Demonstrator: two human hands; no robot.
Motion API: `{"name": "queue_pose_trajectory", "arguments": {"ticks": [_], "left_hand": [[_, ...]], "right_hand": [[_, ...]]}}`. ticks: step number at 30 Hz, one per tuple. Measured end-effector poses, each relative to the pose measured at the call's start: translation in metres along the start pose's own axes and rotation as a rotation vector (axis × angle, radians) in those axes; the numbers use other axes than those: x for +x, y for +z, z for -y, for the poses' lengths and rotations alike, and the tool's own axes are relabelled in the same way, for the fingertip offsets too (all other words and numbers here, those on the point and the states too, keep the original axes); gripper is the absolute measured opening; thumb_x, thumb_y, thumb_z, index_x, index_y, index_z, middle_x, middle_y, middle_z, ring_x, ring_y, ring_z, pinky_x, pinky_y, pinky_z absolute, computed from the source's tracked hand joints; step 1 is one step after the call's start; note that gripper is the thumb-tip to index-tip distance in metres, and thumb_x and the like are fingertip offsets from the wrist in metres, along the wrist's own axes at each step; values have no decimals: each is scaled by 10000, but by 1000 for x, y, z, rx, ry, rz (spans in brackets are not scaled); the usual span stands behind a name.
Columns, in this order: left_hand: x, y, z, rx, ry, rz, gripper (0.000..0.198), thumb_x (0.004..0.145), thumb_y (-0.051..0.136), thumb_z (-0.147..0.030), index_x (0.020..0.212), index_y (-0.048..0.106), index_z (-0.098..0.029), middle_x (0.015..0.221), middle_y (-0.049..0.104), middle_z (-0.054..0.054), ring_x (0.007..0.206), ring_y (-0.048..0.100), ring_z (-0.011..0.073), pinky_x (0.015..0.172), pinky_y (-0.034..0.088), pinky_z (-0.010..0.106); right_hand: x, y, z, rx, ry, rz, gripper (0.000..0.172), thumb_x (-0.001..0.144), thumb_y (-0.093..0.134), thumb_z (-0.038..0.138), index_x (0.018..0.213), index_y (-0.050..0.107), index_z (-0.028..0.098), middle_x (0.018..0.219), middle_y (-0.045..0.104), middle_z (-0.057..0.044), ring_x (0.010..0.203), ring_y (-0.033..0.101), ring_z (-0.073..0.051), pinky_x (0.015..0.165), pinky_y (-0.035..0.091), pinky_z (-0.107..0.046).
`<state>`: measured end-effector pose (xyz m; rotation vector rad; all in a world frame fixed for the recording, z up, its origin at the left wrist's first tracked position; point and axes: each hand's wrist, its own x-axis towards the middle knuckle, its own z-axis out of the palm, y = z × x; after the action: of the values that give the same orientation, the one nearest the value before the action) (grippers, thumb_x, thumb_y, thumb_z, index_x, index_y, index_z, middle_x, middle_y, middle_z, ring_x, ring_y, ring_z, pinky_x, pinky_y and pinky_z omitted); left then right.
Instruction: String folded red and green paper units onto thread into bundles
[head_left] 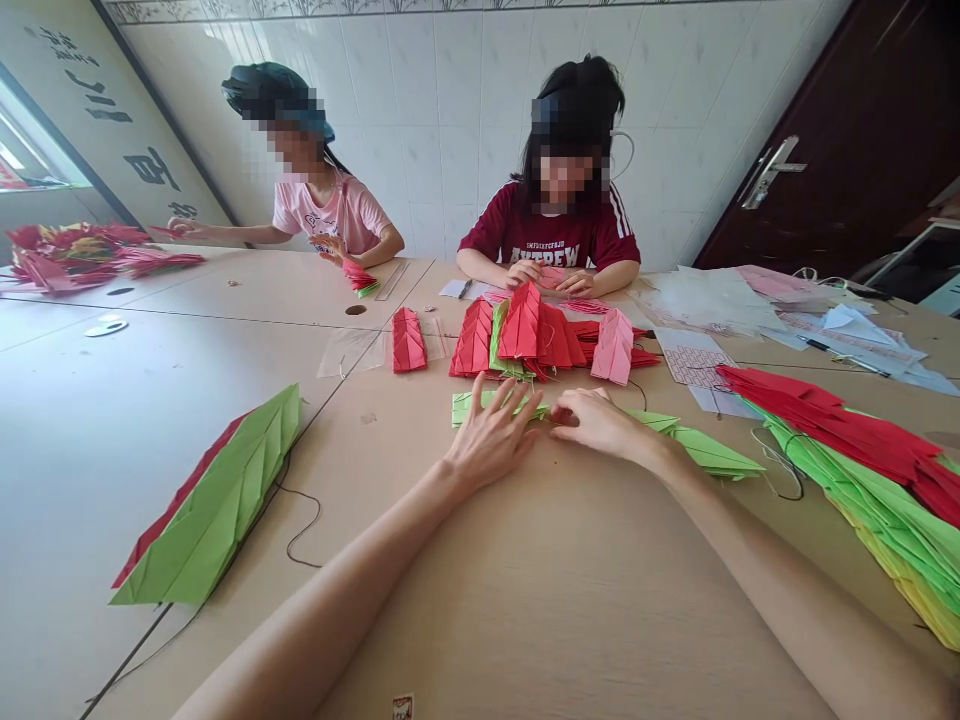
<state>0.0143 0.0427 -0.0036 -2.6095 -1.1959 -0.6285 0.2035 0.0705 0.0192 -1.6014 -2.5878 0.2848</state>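
Note:
My left hand (496, 432) lies with fingers spread on a light green strip of pleated folded paper (469, 406) on the table. Close beside it, my right hand (596, 422) is curled, thumb and forefinger pinched together at the strip's edge; what is between them is too small to make out. To the right of that hand, more green folded paper (712, 452) reaches out with a dark cord near it. Just beyond my hands stand red folded paper pieces (521, 330), with a pink folded piece (613, 347) at their right end.
A green and red folded paper piece (214, 500) with a dark cord lies at left. Stacked red, green and yellow folded paper (862, 460) lies at right. Two people sit across the table (600, 600), handling paper. Loose sheets (697, 300) and a pen (840, 355) lie far right.

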Motion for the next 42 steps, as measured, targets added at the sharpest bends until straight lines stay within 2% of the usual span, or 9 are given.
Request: {"name": "queue_pose_trajectory", "arguments": {"ticks": [7, 11, 15, 25, 33, 37, 39, 42], "left_hand": [[1, 7, -3, 47, -6, 29, 328, 941, 290, -254, 1225, 448, -212, 1215, 539, 76, 1267, 342, 235, 1085, 127, 533], [0, 5, -1, 43, 2, 48, 266, 925, 315, -195, 1093, 518, -228, 1108, 571, 59, 1171, 432, 223, 1075, 144, 540], [0, 5, -1, 36, -3, 61, 272, 897, 330, -137, 1068, 523, -223, 1065, 567, 55, 1074, 492, 209, 1075, 159, 519], [0, 3, -2, 34, -5, 65, 212, 885, 342, -170, 971, 532, -205, 1027, 571, 56, 1018, 497, 208, 1055, 211, 491], [-1, 4, -2, 4, -35, 54, 175, 794, 424, -177, 929, 531, -207, 992, 575, 70, 985, 494, 232, 1045, 205, 512], [-1, 2, -3, 3, -64, 33, 201, 731, 469, -190, 922, 529, -213, 952, 573, 70, 960, 497, 247, 1050, 177, 526], [-1, 1, -3, 12, -72, 15, 212, 718, 482, -203, 925, 527, -209, 949, 570, 74, 954, 498, 252, 1056, 163, 531], [-1, 0, -5, 42, -73, -2, 254, 704, 492, -208, 956, 523, -198, 968, 568, 82, 952, 498, 259, 1064, 140, 539]], "right_hand": [[3, 9, 1, 17, 20, -45, 106, 785, 524, 174, 734, 616, 186, 803, 666, -44, 790, 600, -207, 755, 361, -340], [1, 5, 2, 19, 18, -40, 114, 784, 528, 166, 714, 612, 199, 759, 671, -31, 734, 599, -192, 720, 365, -312], [1, 6, 0, 14, 1, -23, 122, 784, 526, 152, 705, 604, 200, 745, 677, -30, 719, 597, -190, 712, 362, -307], [6, 12, -9, 19, -29, 0, 116, 787, 519, 124, 724, 589, 192, 780, 674, -53, 724, 598, -188, 656, 362, -272], [5, 11, -4, 37, -35, 17, 122, 791, 494, 111, 742, 577, 186, 795, 661, -58, 734, 592, -187, 667, 382, -281], [-1, -4, -9, 62, -44, 42, 96, 804, 513, 211, 848, 598, 203, 920, 654, -56, 888, 586, -208, 791, 397, -332], [-8, -17, -20, 65, -35, 60, 237, 747, 596, 303, 971, 593, 225, 1076, 613, -69, 1051, 528, -253, 880, 369, -390], [-21, -36, -39, 21, 43, 162, 616, 578, 724, 364, 1153, 533, 249, 1265, 499, -105, 1193, 417, -337, 924, 349, -465]]}}
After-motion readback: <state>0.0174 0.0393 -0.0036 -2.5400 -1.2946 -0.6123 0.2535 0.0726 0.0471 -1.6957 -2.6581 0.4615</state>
